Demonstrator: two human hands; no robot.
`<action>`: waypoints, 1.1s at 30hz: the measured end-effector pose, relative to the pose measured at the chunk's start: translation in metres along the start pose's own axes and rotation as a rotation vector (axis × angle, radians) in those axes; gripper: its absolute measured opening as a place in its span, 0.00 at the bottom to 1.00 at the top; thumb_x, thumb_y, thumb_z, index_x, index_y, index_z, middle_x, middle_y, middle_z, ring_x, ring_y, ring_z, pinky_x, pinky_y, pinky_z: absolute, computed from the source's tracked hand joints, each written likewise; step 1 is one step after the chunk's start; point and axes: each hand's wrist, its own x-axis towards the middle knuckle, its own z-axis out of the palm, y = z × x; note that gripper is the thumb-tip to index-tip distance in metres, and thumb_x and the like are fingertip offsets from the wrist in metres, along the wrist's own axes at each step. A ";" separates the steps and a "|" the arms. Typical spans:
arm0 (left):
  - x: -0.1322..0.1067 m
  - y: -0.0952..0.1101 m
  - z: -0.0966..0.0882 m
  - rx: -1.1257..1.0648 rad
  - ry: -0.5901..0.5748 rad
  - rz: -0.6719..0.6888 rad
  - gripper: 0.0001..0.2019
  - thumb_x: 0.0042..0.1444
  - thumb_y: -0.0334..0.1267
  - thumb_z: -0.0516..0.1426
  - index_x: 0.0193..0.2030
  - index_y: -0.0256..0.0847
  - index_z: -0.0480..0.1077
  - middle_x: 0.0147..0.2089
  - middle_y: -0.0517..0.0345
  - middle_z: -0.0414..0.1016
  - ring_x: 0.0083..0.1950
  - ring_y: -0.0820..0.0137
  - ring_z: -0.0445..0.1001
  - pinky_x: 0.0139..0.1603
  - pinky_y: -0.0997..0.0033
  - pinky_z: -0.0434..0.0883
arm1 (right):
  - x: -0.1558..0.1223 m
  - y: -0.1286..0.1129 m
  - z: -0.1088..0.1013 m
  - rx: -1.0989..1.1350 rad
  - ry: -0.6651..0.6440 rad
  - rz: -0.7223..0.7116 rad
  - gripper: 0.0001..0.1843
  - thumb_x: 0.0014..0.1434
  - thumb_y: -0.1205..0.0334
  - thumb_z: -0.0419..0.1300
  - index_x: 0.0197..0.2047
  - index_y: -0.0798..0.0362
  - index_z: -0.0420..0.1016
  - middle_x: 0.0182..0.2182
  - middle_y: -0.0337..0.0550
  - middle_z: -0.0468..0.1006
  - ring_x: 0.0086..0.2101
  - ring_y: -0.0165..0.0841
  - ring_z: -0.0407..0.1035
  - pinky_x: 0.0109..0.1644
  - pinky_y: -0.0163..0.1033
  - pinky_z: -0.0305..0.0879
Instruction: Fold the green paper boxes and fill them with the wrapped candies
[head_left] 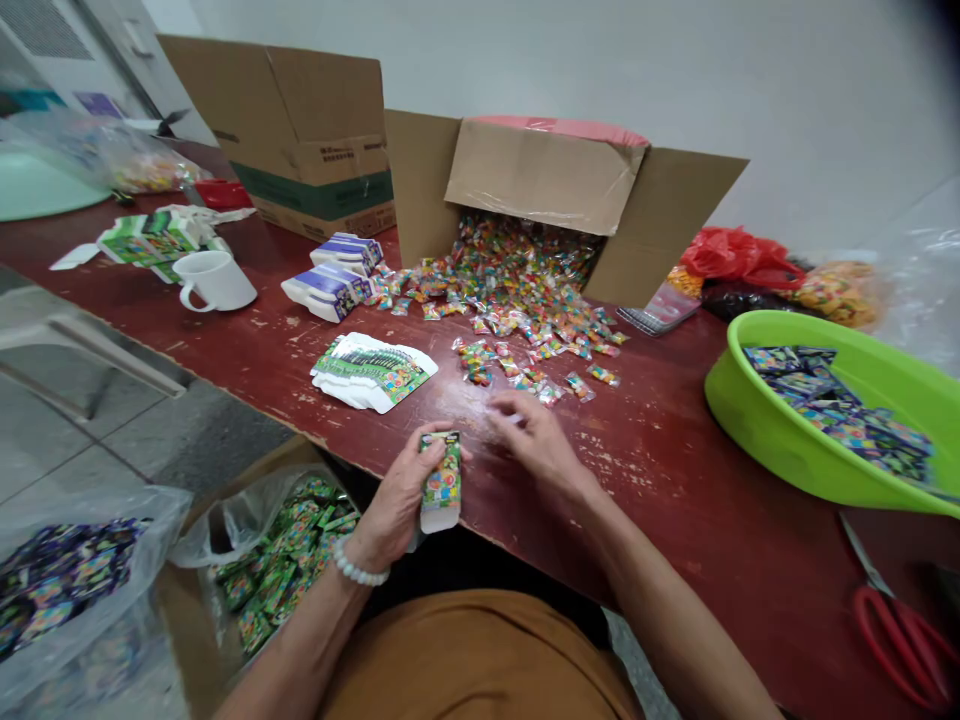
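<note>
My left hand (pixel 405 490), with a bead bracelet at its wrist, is closed around a small printed green box (pixel 441 480). The box stands nearly upright at the table's front edge, its white end toward me. My right hand (pixel 536 440) hovers over the table just right of the box, fingers bent and apart, slightly blurred; a pale patch shows between them that I cannot make out. Just beyond it lie small wrapped candies (pixel 536 350), spilling from an open cardboard carton (pixel 540 180). Flat green-and-white boxes (pixel 375 372) lie fanned in a stack left of them.
A white mug (pixel 215 281) and purple-and-white boxes (pixel 328 290) stand on the left. On the right are a lime green basin (pixel 757 400) with dark packets and red-handled scissors (pixel 900 630). Below the table edge, a lined carton holds green packets (pixel 281 560). A closed carton (pixel 300 130) stands behind.
</note>
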 end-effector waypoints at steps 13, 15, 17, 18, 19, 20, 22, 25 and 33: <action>0.017 0.017 -0.047 0.163 0.242 0.101 0.32 0.36 0.39 0.73 0.51 0.38 0.70 0.35 0.60 0.75 0.32 0.72 0.74 0.33 0.74 0.75 | 0.008 0.055 -0.041 -0.084 0.294 0.471 0.15 0.53 0.53 0.59 0.36 0.56 0.75 0.30 0.45 0.78 0.30 0.36 0.71 0.38 0.42 0.68; 0.016 0.021 -0.043 0.096 0.292 0.087 0.32 0.35 0.41 0.73 0.48 0.35 0.71 0.32 0.59 0.75 0.28 0.72 0.73 0.28 0.75 0.74 | 0.002 0.033 -0.032 0.046 0.277 0.456 0.18 0.53 0.48 0.60 0.36 0.56 0.74 0.29 0.44 0.78 0.28 0.34 0.71 0.33 0.38 0.68; 0.016 0.024 -0.038 0.060 0.341 0.111 0.30 0.33 0.41 0.73 0.44 0.35 0.71 0.30 0.59 0.74 0.26 0.71 0.72 0.22 0.75 0.73 | -0.006 0.006 -0.020 0.290 0.226 0.430 0.19 0.51 0.46 0.63 0.35 0.55 0.73 0.28 0.42 0.78 0.27 0.32 0.71 0.29 0.36 0.67; 0.015 0.024 -0.036 0.044 0.353 0.125 0.28 0.33 0.41 0.74 0.41 0.36 0.70 0.29 0.60 0.74 0.26 0.71 0.72 0.21 0.75 0.73 | -0.010 -0.007 -0.013 0.426 0.190 0.424 0.19 0.49 0.47 0.65 0.34 0.54 0.72 0.27 0.40 0.77 0.26 0.31 0.70 0.28 0.34 0.66; 0.014 0.023 -0.034 0.024 0.350 0.129 0.27 0.34 0.41 0.73 0.39 0.37 0.69 0.28 0.60 0.74 0.26 0.70 0.72 0.20 0.74 0.73 | -0.013 -0.018 -0.005 0.507 0.178 0.415 0.18 0.49 0.48 0.66 0.33 0.54 0.72 0.26 0.39 0.76 0.25 0.30 0.70 0.27 0.33 0.66; 0.013 0.022 -0.033 0.000 0.330 0.121 0.25 0.35 0.40 0.73 0.37 0.38 0.67 0.28 0.61 0.74 0.26 0.70 0.72 0.21 0.72 0.74 | -0.016 -0.027 0.003 0.559 0.193 0.407 0.17 0.48 0.49 0.67 0.33 0.53 0.71 0.25 0.38 0.75 0.25 0.29 0.69 0.27 0.33 0.65; 0.008 0.018 -0.031 -0.054 0.249 0.075 0.23 0.38 0.38 0.72 0.34 0.40 0.64 0.29 0.61 0.74 0.28 0.69 0.73 0.24 0.70 0.75 | -0.019 -0.038 0.015 0.577 0.263 0.395 0.17 0.48 0.51 0.68 0.34 0.53 0.71 0.25 0.36 0.74 0.25 0.28 0.68 0.27 0.32 0.64; -0.001 0.011 -0.030 -0.110 0.107 -0.017 0.21 0.40 0.33 0.71 0.34 0.40 0.63 0.33 0.60 0.74 0.32 0.69 0.75 0.29 0.70 0.76 | -0.019 -0.042 0.022 0.525 0.334 0.358 0.15 0.49 0.54 0.68 0.35 0.53 0.71 0.25 0.35 0.73 0.25 0.27 0.67 0.29 0.33 0.64; -0.011 -0.003 -0.010 -0.057 -0.324 -0.189 0.23 0.42 0.28 0.68 0.48 0.34 0.72 0.41 0.51 0.77 0.39 0.68 0.76 0.40 0.74 0.72 | -0.020 -0.056 0.015 0.291 0.168 0.273 0.09 0.53 0.56 0.64 0.30 0.53 0.74 0.26 0.39 0.76 0.25 0.30 0.68 0.32 0.37 0.66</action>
